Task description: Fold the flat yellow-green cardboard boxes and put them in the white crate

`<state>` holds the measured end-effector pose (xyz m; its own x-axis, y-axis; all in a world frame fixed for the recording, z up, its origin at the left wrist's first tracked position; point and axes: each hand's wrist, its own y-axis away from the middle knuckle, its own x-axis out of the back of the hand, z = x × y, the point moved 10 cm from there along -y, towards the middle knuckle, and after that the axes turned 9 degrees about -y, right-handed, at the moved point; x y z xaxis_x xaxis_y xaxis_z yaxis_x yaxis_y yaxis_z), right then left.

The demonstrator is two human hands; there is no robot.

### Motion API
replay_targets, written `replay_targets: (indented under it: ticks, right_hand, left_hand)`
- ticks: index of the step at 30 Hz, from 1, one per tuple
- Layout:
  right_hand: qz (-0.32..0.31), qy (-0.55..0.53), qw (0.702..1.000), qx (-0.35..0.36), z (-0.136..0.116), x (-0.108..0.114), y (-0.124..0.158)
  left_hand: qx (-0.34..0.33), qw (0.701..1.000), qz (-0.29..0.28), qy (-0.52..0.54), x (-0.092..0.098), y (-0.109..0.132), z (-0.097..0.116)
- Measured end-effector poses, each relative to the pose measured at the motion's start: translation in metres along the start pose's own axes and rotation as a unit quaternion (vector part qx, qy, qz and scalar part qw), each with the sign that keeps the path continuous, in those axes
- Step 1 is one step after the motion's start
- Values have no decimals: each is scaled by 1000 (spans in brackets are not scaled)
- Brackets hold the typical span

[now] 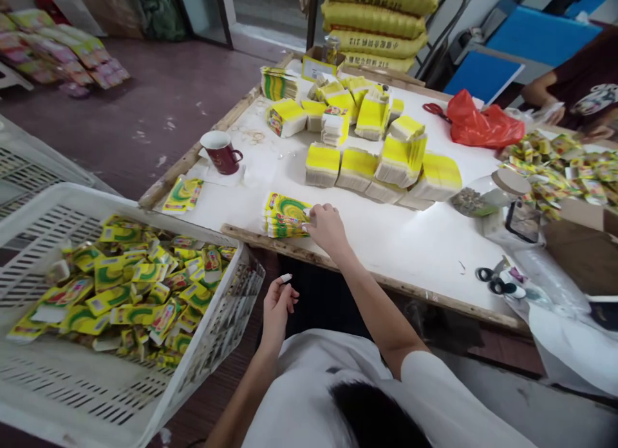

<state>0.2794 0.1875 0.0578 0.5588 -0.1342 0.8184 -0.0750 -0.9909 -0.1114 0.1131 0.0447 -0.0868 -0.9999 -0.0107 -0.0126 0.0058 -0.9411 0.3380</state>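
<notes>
Your hands are apart. Your right hand (pixel 328 229) has its fingers on the right end of a small pile of yellow-green packets (pixel 284 213) at the near edge of the worktop (pixel 410 248); you cannot tell from this angle whether they clamp it or only rest there. Your left hand (pixel 280 300) hangs off the worktop near your lap, fingers loosely curled, nothing visible in them, with a white covering on one fingertip.

The pile lies right by the wooden edge strip (pixel 251 237), its packets overlapping unevenly. A push from the right alone could splay them or tip some over the edge, since your left hand gives the other end no support. They look smooth and probably slide easily on one another. The crate (pixel 219 338) stands open to your left, so anything dropped that way may get lost among the loose packets (pixel 111 274) inside.

Beyond the pile, yellow-topped bundles (pixel 322 165) stand close together, some stacked on others; a forearm catching them could topple a few. The mug (pixel 219 153) is near the left edge, and a wide sweep could knock it onto the flat packets (pixel 183 196) just beside it
</notes>
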Motion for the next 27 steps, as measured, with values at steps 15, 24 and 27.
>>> replay_targets:
  ticks: [15, 24, 27]
  right_hand:
    - [74, -275, 958, 17, 11, 32, 18]
    - [127, -377, 917, 22, 82, 57, 70]
    - [170, -400, 901, 8, 116, 57, 94]
  left_hand:
    - [45, 870, 2, -491, 21, -21, -53]
    - [108, 814, -107, -561, 26, -19, -59]
    - [128, 808, -110, -565, 29, -13, -59]
